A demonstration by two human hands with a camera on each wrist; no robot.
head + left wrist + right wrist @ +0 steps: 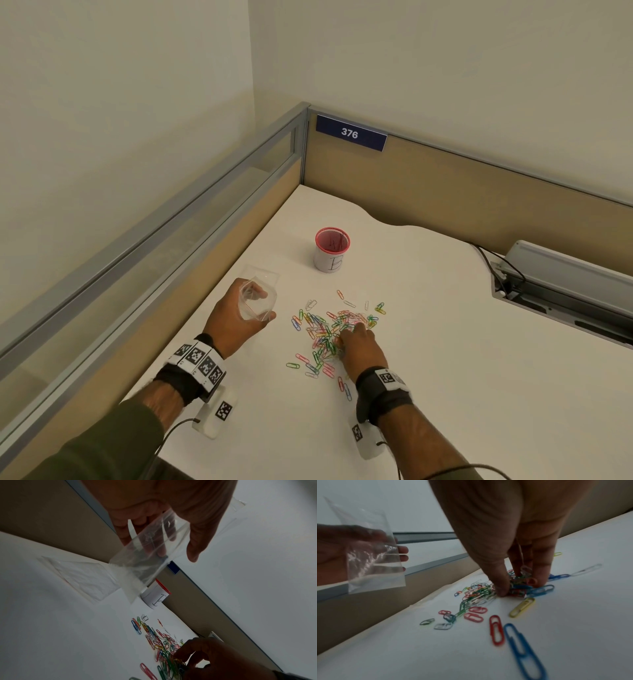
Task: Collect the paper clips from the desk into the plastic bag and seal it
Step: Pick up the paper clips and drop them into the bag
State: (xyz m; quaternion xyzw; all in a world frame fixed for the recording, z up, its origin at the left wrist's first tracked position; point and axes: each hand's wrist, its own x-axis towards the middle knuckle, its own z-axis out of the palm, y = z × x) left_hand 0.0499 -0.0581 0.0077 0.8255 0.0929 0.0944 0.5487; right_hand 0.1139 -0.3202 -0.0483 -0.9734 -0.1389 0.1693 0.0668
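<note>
A heap of coloured paper clips [329,330] [159,645] [477,595] lies spread on the white desk [445,359]. My right hand [356,339] [513,586] is down in the heap, thumb and fingers pinching a bunch of clips against the desk. My left hand [239,310] [163,536] is raised to the left of the heap and holds a small clear plastic bag [258,296] [147,555] [373,555], fingers curled round it with its mouth held open. The bag looks empty.
A red-rimmed pen cup [331,249] [157,596] with a white label stands behind the clips. Partition walls [445,178] close the desk's back and left. A cable tray [561,284] with black cords sits at the right edge.
</note>
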